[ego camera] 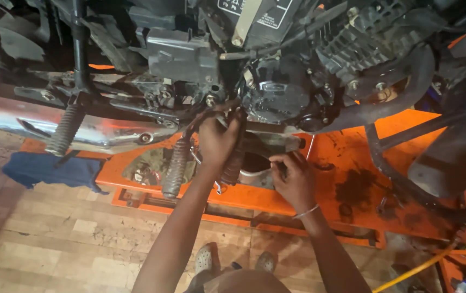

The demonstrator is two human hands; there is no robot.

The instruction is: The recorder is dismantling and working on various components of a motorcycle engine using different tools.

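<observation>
Under the belly of the motorcycle engine (282, 92), the person's left hand (218, 138) is raised and curled shut around a dark bar or lever end beside the engine case, the fingers wrapped over it so that the part itself is mostly hidden; a small bright metal tool (196, 157), perhaps a spanner, shows just below the wrist, though I cannot tell whether the hand grips it; the right hand (295, 179) sits lower and to the right, fingers closed narrowly on something small at the rim of a round metal pan (252, 168) that lies beneath the engine, and what it pinches is too dark to make out; a thin bracelet (306, 211) circles that wrist. Beside the left forearm a ribbed rubber footrest (176, 168) hangs down, and another footrest (65, 130) of the same kind stands further left, in front of the chromed exhaust pipe (21, 116); the whole machine rests on an orange lift table (352, 163), its deck stained with dark oil patches to the right of the hands; a blue rag (48, 168) lies at the table's left end on the pale tiled floor (54, 239); the person's sandalled feet (233, 261) show at the bottom; a yellow hose (417, 266) crosses the lower right corner.
</observation>
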